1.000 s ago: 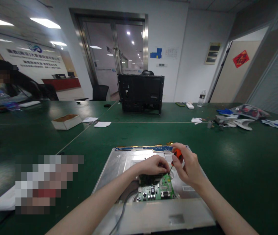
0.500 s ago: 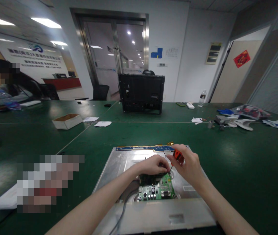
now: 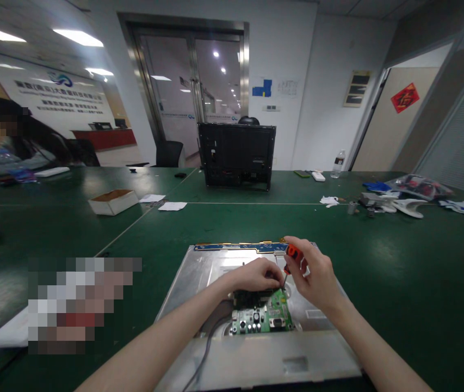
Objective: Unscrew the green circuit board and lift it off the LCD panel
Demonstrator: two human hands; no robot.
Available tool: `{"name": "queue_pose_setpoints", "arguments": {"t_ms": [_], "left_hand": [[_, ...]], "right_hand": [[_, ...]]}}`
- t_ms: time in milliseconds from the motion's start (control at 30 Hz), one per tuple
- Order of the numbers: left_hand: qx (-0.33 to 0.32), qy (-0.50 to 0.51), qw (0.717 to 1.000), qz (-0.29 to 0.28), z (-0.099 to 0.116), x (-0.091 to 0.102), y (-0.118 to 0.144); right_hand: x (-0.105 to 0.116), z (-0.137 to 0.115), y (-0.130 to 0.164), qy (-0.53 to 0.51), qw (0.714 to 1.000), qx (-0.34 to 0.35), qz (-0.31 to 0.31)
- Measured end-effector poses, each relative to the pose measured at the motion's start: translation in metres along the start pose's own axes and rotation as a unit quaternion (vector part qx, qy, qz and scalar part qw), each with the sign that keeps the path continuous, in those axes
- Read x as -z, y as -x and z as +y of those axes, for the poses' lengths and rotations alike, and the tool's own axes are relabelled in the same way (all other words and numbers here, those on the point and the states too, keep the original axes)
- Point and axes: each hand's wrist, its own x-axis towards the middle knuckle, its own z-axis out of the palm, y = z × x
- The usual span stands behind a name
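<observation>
My right hand (image 3: 315, 272) grips the red-and-black handle of a screwdriver (image 3: 294, 253), its shaft slanting down to the upper corner of a green circuit board (image 3: 280, 309). Close beside the shaft, my left hand (image 3: 258, 274) has its fingers drawn together near the tip; whether they pinch a screw or the shaft is hidden. The board sits on the metal back of a flat display panel (image 3: 183, 291). Along the panel's far edge runs a narrow blue circuit strip (image 3: 232, 247). A grey cable (image 3: 207, 348) trails from the board toward me.
Farther back on the green table (image 3: 134, 239) stand a black monitor (image 3: 237, 155) and an open white box (image 3: 113, 202). A water bottle (image 3: 338, 164) and a clear plastic bag (image 3: 421, 186) are at the right. A person (image 3: 23, 136) sits at the far left.
My right hand's fingers have shifted slightly around the screwdriver handle, the thumb and index finger spreading farther apart. My left hand stays in place by the tip.
</observation>
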Motion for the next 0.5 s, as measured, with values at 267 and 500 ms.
{"name": "queue_pose_setpoints", "arguments": {"t_ms": [267, 500], "left_hand": [[-0.007, -0.006, 1.000, 0.010, -0.0013, -0.0003, -0.0008], [-0.015, -0.012, 1.000, 0.010, -0.0046, -0.0020, -0.0018]], "right_hand": [[-0.0019, 0.0007, -0.0004, 0.011, 1.000, 0.001, 0.018], [-0.0046, -0.0013, 0.0004, 0.009, 0.999, -0.004, 0.036]]}}
